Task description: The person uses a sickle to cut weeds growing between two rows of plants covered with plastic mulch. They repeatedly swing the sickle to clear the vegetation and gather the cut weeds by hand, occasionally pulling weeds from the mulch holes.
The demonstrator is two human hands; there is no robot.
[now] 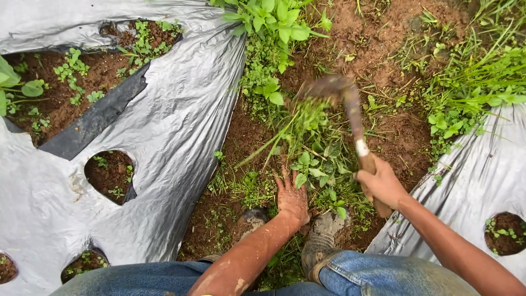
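Two muddy hands work the soil: right hand (381, 185) clenched around a hoe handle (366, 161), left hand (292, 198) spread loose on weeds (315, 164).

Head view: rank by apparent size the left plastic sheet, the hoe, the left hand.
1. Left plastic sheet, by far the largest.
2. Hoe, blurred.
3. Left hand, smallest, though not much smaller than the hoe.

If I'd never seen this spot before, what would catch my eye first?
Probably the right hand gripping a wooden-handled hoe, its muddy blade blurred over the weeds in the middle. Next, the soil-smeared left hand pressed into the greenery just below. Silvery plastic mulch sheeting with round planting holes flanks the red-brown soil strip on both sides.
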